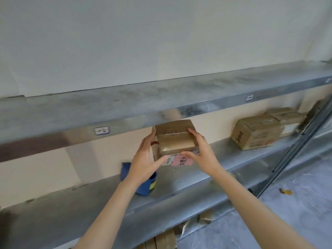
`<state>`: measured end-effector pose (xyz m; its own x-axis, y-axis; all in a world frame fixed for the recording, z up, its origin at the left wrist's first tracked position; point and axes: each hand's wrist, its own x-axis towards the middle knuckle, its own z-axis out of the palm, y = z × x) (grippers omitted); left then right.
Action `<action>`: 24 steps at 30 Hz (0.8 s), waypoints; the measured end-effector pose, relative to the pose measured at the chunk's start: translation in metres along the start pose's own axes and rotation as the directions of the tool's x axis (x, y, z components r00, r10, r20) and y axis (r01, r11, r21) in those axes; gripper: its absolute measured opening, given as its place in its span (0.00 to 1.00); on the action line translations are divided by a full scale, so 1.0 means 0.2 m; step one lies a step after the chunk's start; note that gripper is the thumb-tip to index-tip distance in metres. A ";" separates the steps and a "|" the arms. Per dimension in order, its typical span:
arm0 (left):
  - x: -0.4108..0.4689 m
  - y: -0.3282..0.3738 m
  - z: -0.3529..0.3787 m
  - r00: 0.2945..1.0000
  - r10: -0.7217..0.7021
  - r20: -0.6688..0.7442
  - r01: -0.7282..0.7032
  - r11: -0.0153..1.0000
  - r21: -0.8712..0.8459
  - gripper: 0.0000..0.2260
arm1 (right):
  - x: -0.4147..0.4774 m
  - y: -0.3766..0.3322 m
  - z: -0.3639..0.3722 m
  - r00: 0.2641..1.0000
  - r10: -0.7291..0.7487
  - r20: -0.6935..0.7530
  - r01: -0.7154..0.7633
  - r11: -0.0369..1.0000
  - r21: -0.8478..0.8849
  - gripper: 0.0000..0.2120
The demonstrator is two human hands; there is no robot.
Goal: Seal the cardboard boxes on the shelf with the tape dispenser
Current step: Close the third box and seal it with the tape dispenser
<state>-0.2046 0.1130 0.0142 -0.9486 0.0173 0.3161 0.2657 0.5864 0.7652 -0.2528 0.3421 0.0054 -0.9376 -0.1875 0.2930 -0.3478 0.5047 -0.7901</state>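
Before metal shelving (71,203), left hand (143,159) and right hand (202,153) clasp a cardboard box (173,139)

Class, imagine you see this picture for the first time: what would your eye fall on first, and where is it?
First, the small box in mid-frame, held in front of the metal shelf between the left hand and the right hand. Next, the blue tape dispenser on the shelf, partly hidden behind the left wrist, and more boxes at the shelf's right end.
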 end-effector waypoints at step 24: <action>0.43 0.38 1.11 0.982 -0.150 -0.114 0.188 0.841 0.507 0.32 | 0.35 1.21 -1.00 0.983 0.119 0.141 -0.077 0.959 -0.272 0.40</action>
<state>-0.3052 0.3385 -0.0252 -0.9518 -0.1636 0.2596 -0.0417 0.9071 0.4188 -0.4027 0.6206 -0.0578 -0.9629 -0.2430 0.1176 -0.2612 0.7281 -0.6338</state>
